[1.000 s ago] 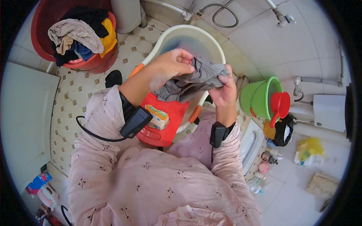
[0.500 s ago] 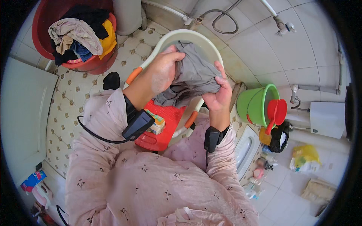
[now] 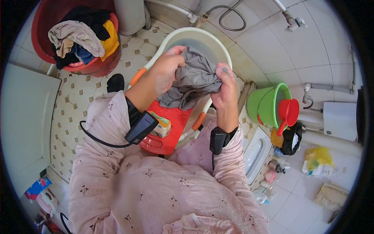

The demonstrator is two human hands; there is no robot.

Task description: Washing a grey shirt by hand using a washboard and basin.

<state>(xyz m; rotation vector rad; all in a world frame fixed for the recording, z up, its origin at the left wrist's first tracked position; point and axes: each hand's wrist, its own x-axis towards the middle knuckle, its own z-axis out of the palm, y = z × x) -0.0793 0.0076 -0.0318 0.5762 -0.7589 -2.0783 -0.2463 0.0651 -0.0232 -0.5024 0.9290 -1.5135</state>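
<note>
Grey cloth (image 3: 196,76) is held spread between left hand (image 3: 169,70) and right hand (image 3: 225,87), both gripping its edges, seemingly so drips fall into the pale basin (image 3: 224,46) below. Partly under it, a red board (image 3: 178,123) bears a small block (image 3: 164,130), probably for easy reach; farther right, a red dipper (image 3: 288,112) sits at the green bucket's (image 3: 259,103) rim, likely handy for scooping.

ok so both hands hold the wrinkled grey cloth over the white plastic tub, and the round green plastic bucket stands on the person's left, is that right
Not quite: the head view shows the round green plastic bucket on the person's right. The left hand and right hand do hold the wrinkled grey cloth over the white plastic tub.
</note>
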